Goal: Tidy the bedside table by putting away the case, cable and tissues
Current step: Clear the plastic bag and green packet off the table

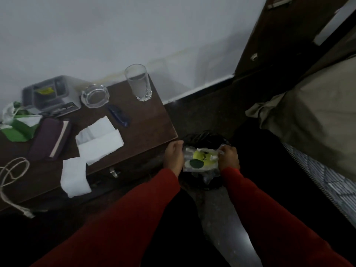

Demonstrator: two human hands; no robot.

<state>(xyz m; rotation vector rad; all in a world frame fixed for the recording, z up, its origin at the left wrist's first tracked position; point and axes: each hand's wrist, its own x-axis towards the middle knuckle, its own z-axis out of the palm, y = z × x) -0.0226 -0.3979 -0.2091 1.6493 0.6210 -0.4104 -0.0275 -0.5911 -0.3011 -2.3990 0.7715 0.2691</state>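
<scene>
Both my hands are over a black-lined waste bin (204,137) on the floor right of the bedside table (150,120). My right hand (228,158) pinches the edge of a clear plastic wrapper (198,160) with a yellow and green label. My left hand (173,157) lies beside the wrapper with straight fingers at the bin's rim. On the table lie a dark purple case (48,137), white tissues (100,141) with one sheet (74,178) hanging over the front edge, and a beige cable (11,174) coiled at the left.
Also on the table: a tall glass (138,81), a glass ashtray (95,95), a blue pen-like object (118,115), a grey tray (46,91) and a green tissue box (17,128). A bed (317,116) stands at the right, a dark door (285,35) behind it.
</scene>
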